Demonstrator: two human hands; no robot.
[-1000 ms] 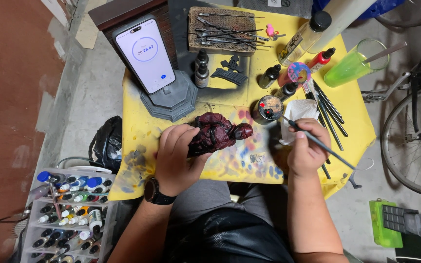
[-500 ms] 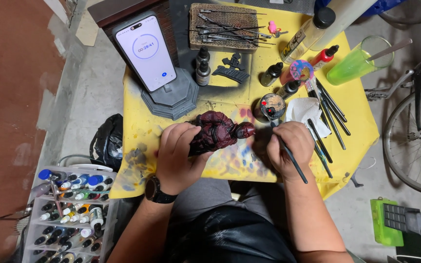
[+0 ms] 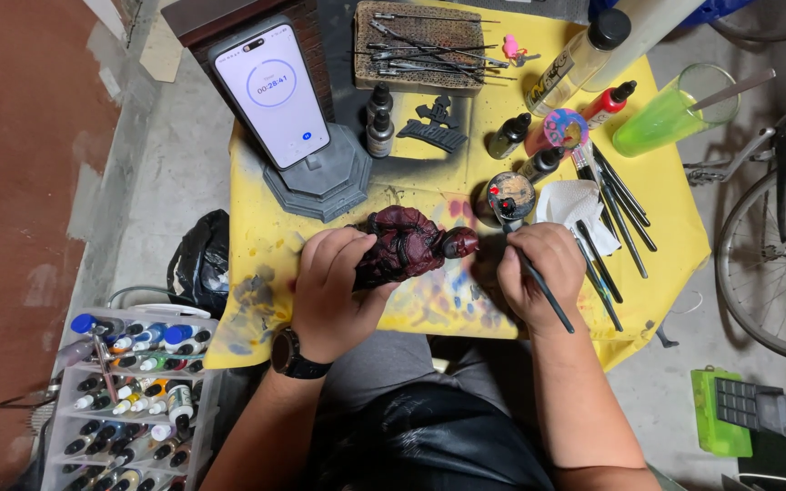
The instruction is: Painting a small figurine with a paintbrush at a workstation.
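Left hand (image 3: 334,291) grips figurine (image 3: 407,244); right hand (image 3: 543,273) beside.

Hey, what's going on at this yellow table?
A person is painting a small dark red figure. The left hand grips the figure over the yellow table, while the right hand holds a thin brush beside its head. A phone on a grey stand shows a timer, and spare brushes lie to the right.

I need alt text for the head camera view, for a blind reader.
Left hand grips a dark red figurine over a paint-stained yellow table, while the right hand holds a thin black paintbrush beside it.
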